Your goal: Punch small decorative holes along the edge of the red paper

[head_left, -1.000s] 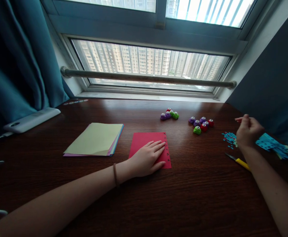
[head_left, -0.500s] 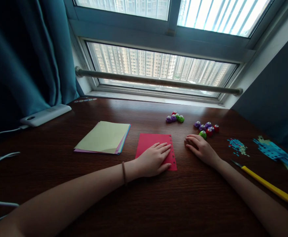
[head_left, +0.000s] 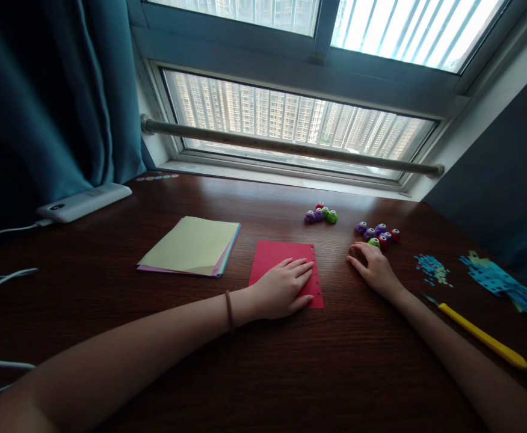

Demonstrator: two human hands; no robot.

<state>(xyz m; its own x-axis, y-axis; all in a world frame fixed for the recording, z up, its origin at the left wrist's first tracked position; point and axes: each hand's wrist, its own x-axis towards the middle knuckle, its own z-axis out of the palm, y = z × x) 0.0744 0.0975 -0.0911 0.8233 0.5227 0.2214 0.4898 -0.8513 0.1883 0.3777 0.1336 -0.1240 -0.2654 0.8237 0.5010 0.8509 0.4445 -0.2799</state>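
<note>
My left hand (head_left: 282, 288) lies flat with its fingers spread on a sheet of red paper (head_left: 270, 255), which has small punched notches along its right edge. To the right, my right hand (head_left: 374, 267) rests low over the table, fingers loosely bent and thumb apart, with nothing seen in it. Its fingertips are beside a small green round piece with a white top (head_left: 374, 242), partly hidden by the hand; whether they touch cannot be told. Several purple and red pieces of the same sort (head_left: 370, 233) stand just behind.
Left of the red sheet lies a stack of coloured paper (head_left: 191, 243), pale yellow on top. More round pieces (head_left: 320, 214) stand farther back. At right are blue paper bits (head_left: 432, 267), punched blue strips (head_left: 493, 276) and a yellow-handled knife (head_left: 482, 334). A white power bank (head_left: 85, 201) with cables sits far left.
My right hand has shifted a little to the right, closer over the green piece. My left hand stays flat on the red paper. The view has tilted slightly.
</note>
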